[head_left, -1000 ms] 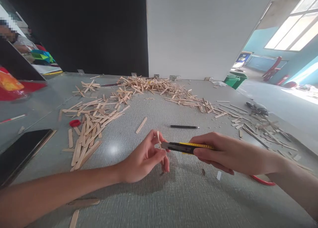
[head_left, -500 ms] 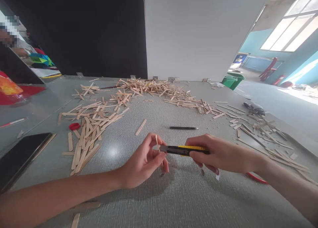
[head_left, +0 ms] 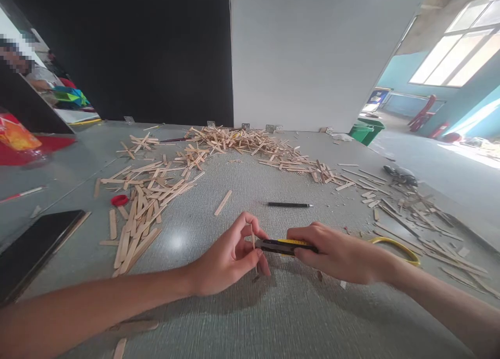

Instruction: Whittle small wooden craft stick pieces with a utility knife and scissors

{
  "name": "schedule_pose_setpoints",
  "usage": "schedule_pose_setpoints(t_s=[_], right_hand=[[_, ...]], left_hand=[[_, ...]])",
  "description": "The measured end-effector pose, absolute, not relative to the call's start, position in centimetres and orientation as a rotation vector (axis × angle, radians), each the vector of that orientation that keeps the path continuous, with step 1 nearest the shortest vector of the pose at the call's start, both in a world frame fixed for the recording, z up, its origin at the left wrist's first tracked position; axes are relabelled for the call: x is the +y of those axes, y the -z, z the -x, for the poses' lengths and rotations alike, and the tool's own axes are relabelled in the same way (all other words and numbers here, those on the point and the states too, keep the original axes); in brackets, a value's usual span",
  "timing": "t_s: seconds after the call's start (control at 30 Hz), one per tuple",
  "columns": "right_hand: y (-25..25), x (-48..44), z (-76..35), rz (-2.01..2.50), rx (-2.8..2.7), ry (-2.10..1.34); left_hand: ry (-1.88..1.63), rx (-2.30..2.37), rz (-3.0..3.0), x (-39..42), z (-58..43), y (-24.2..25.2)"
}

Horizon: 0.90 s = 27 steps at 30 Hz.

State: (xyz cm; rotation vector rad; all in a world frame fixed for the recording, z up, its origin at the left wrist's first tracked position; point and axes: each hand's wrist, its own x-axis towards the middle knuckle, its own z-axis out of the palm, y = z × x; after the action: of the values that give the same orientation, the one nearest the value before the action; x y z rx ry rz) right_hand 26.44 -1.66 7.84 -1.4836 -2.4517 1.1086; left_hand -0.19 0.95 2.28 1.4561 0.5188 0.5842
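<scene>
My left hand (head_left: 230, 257) is closed on a thin wooden craft stick (head_left: 253, 236), which it holds upright on edge between fingers and thumb. In my right hand (head_left: 339, 253) is a yellow and black utility knife (head_left: 287, 247), pointing left. Its blade end reaches the stick beside my left thumb; whether it cuts into the wood I cannot tell. A black pen (head_left: 289, 205) lies just beyond the knife. A single craft stick (head_left: 223, 202) rests on the table beyond my left hand.
Craft sticks (head_left: 234, 138) are heaped along the back, with another pile (head_left: 135, 223) at left. A phone (head_left: 39, 249), a red ring (head_left: 119, 200) and a yellow handle loop (head_left: 396, 249) lie around. Cut strips (head_left: 414, 228) litter the right; black and white panels (head_left: 297, 57) stand behind.
My right hand and the knife have shifted slightly left and down. A yellow handle loop now shows beside my right forearm, and the red curved piece there is out of sight.
</scene>
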Motion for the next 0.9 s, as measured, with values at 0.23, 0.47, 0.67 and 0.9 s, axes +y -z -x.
schedule_pose_setpoints(t_s=[0.23, 0.47, 0.67, 0.9], right_hand=[[-7.1, -0.7, -27.0, 1.320, -2.471, -1.149], [-7.0, -0.1, -27.2, 1.270, -2.450, -1.145], [-7.1, 0.0, -27.4, 1.273, -2.447, -1.134], [-7.9, -0.1, -27.1, 1.297, -2.452, -1.125]], left_hand=[[-0.576, 0.493, -1.482, 0.9, 0.1, -2.0], [-0.621, 0.484, -1.439, 0.8, -0.1, -1.9], [-0.633, 0.504, -1.435, 0.6, -0.3, -1.7], [-0.614, 0.534, -1.432, 0.4, -0.1, -1.9]])
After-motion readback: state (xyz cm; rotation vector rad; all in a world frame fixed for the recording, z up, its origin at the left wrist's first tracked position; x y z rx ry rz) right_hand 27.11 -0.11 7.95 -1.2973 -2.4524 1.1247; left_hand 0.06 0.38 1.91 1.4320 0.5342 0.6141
